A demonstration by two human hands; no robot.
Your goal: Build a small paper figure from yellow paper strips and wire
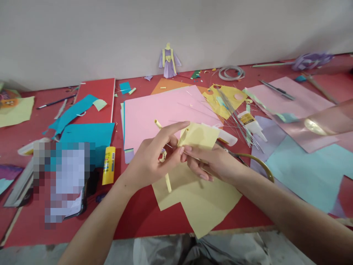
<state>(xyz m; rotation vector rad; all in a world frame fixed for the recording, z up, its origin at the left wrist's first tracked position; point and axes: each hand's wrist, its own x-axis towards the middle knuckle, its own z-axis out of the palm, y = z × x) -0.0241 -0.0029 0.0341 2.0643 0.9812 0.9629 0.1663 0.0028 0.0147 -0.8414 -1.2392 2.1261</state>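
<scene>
My left hand (150, 158) and my right hand (211, 158) meet over the middle of the table. Between their pinched fingertips is a small sheet of pale yellow paper (202, 134), its left edge curled into a narrow roll. A thin wire shows by my left fingers. Two slim yellow paper rolls stick out around my left hand, an upper roll (157, 123) and a lower roll (168, 183); whether they are joined is hidden behind the hand. Beneath lies a larger yellow sheet (204, 206) with a notched edge. Scissors (260, 165) lie partly under my right forearm.
A glue stick (109, 165) and a blurred phone (70, 180) are at left. Pink sheets (162, 106), thin wires (234, 114) and a white glue bottle (252, 125) lie beyond my hands. A paper doll (168, 62) leans on the wall. Another person's arm (331, 121) reaches in at right.
</scene>
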